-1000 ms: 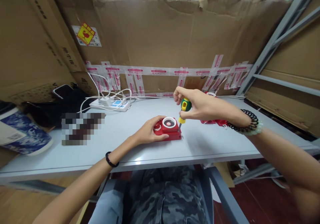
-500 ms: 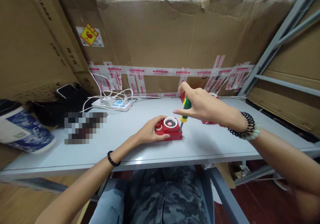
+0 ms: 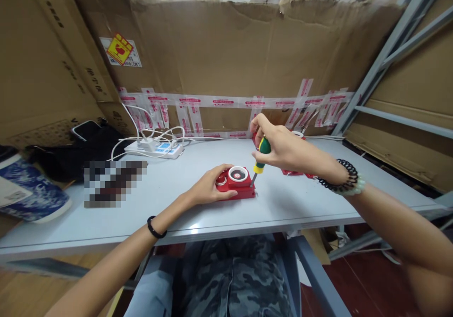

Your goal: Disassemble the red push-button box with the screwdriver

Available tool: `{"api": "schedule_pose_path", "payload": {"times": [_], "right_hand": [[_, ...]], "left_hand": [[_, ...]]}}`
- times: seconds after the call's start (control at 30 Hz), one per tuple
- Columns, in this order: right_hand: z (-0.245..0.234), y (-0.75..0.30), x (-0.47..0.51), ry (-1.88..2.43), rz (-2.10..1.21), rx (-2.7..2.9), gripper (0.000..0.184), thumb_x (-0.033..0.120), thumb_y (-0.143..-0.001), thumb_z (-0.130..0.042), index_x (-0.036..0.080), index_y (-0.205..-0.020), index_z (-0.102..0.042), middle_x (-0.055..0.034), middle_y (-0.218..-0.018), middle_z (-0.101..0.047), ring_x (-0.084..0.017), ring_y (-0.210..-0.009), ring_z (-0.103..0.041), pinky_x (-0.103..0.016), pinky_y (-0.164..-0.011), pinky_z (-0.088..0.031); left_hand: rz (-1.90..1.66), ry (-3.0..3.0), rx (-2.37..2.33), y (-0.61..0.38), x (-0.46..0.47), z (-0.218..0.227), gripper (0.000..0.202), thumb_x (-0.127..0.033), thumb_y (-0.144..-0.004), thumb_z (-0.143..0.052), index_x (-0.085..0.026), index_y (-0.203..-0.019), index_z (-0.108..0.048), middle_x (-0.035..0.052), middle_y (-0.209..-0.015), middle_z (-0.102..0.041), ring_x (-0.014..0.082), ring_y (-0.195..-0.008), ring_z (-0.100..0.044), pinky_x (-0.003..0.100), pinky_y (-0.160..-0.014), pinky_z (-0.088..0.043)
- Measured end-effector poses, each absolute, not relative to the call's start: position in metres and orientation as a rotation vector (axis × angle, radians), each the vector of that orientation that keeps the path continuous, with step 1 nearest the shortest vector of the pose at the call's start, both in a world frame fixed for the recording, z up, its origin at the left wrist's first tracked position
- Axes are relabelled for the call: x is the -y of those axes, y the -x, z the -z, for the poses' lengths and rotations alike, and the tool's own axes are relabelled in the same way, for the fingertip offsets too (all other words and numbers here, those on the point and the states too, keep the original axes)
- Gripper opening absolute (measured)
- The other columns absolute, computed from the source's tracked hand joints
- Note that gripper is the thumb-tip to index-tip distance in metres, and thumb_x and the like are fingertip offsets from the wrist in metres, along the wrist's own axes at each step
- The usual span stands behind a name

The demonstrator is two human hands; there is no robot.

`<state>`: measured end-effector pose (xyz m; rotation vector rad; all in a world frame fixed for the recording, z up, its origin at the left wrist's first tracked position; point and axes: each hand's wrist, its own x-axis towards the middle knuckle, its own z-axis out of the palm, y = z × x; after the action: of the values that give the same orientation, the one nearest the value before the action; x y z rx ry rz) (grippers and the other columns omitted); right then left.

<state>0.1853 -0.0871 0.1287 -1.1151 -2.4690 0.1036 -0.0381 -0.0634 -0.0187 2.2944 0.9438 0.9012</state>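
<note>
A small red box-shaped device (image 3: 242, 192) with a white ring around a dark round centre lies on the table. My left hand (image 3: 208, 187) grips its left end, thumb along the front side and fingers over the far side. In my right hand (image 3: 278, 145) is a screwdriver (image 3: 260, 166) with a green and yellow handle, held tilted. Its metal tip meets the right end of the red device, near a corner. Behind my right hand, other red parts (image 3: 292, 171) are partly hidden.
On the grey table (image 3: 198, 218), a white power strip (image 3: 171, 152) with tangled white cables stands at the back left. A black bag (image 3: 71, 152) and a blue-and-white cup (image 3: 31, 189) are at the left. Cardboard (image 3: 212, 48) walls the back; a metal frame (image 3: 385, 62) rises at right.
The whole view has shifted slightly. My right fingers have changed their curl a little around the screwdriver handle. The tip stays at the red device, and my left hand keeps its grip.
</note>
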Motion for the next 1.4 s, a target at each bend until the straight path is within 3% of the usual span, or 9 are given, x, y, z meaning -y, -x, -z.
{"api": "schedule_pose_path", "payload": {"times": [0.13,0.27,0.47,0.67,0.8,0.97,1.1,1.27,1.4], "right_hand": [[-0.126,-0.186,0.084,1.064,-0.141,2.491,0.043,0.022,-0.068,-0.064,0.022,-0.102,-0.038,-0.0037,-0.090,-0.057,-0.016,-0.070,-0.054,-0.029,-0.059,-0.040],[-0.124,-0.186,0.085,1.234,0.050,2.395,0.039,0.034,-0.076,-0.062,0.020,-0.105,-0.039,0.0001,-0.069,-0.052,-0.016,-0.058,-0.049,-0.030,-0.053,-0.035],[-0.131,-0.188,0.087,1.024,-0.179,2.563,0.042,0.017,-0.070,-0.062,0.023,-0.103,-0.038,-0.0015,-0.085,-0.057,-0.014,-0.067,-0.052,-0.027,-0.056,-0.039],[-0.129,-0.185,0.089,1.108,-0.136,2.443,0.025,0.024,-0.077,-0.058,0.022,-0.093,-0.040,-0.0006,-0.079,-0.054,-0.015,-0.067,-0.051,-0.028,-0.058,-0.038],[-0.128,-0.185,0.089,1.052,-0.248,2.487,0.037,0.016,-0.070,-0.059,0.023,-0.101,-0.039,0.0019,-0.078,-0.054,-0.013,-0.065,-0.050,-0.026,-0.057,-0.037],[-0.122,-0.184,0.086,1.083,-0.142,2.399,0.029,0.020,-0.073,-0.057,0.022,-0.097,-0.040,0.0029,-0.074,-0.052,-0.012,-0.064,-0.047,-0.027,-0.060,-0.037],[-0.117,-0.184,0.084,0.991,-0.314,2.361,0.038,0.013,-0.069,-0.056,0.023,-0.101,-0.038,0.0038,-0.076,-0.052,-0.012,-0.066,-0.050,-0.026,-0.061,-0.039],[-0.109,-0.182,0.083,0.997,-0.295,2.307,0.031,0.020,-0.072,-0.057,0.023,-0.098,-0.040,0.0049,-0.071,-0.052,-0.012,-0.060,-0.048,-0.027,-0.058,-0.039],[-0.104,-0.181,0.081,0.955,-0.447,2.209,0.038,0.015,-0.068,-0.056,0.023,-0.101,-0.038,0.0019,-0.079,-0.058,-0.014,-0.068,-0.057,-0.027,-0.058,-0.045]], "left_hand": [[-0.902,-2.326,-0.957,0.038,0.064,0.018,0.061,-0.042,-0.073,-0.071,-0.019,-0.126,-0.049,0.0109,-0.122,-0.060,0.0268,-0.106,-0.060,0.039,-0.092,-0.049],[-0.904,-2.319,-0.969,0.037,0.064,0.018,0.062,-0.041,-0.073,-0.072,-0.020,-0.126,-0.049,0.0112,-0.123,-0.060,0.0275,-0.106,-0.060,0.040,-0.092,-0.049],[-0.901,-2.317,-0.946,0.037,0.065,0.015,0.060,-0.040,-0.074,-0.071,-0.019,-0.125,-0.048,0.0106,-0.121,-0.060,0.0259,-0.104,-0.060,0.038,-0.091,-0.049],[-0.896,-2.314,-0.932,0.037,0.065,0.016,0.059,-0.040,-0.075,-0.070,-0.020,-0.125,-0.047,0.0105,-0.121,-0.060,0.0254,-0.104,-0.061,0.038,-0.091,-0.049],[-0.901,-2.319,-0.942,0.037,0.065,0.016,0.059,-0.041,-0.074,-0.071,-0.019,-0.124,-0.048,0.0110,-0.121,-0.060,0.0261,-0.104,-0.061,0.039,-0.091,-0.049],[-0.921,-2.312,-0.936,0.037,0.064,0.017,0.059,-0.041,-0.074,-0.071,-0.020,-0.124,-0.048,0.0101,-0.121,-0.060,0.0256,-0.103,-0.061,0.038,-0.091,-0.049],[-0.917,-2.319,-0.935,0.037,0.063,0.018,0.059,-0.042,-0.074,-0.071,-0.020,-0.124,-0.047,0.0091,-0.120,-0.060,0.0250,-0.103,-0.061,0.037,-0.090,-0.049],[-0.909,-2.315,-0.938,0.037,0.064,0.018,0.059,-0.041,-0.074,-0.070,-0.021,-0.125,-0.047,0.0099,-0.121,-0.060,0.0259,-0.104,-0.060,0.039,-0.092,-0.048],[-0.911,-2.309,-0.952,0.037,0.065,0.016,0.058,-0.041,-0.074,-0.071,-0.020,-0.124,-0.048,0.0103,-0.122,-0.060,0.0262,-0.106,-0.060,0.038,-0.092,-0.049]]}}
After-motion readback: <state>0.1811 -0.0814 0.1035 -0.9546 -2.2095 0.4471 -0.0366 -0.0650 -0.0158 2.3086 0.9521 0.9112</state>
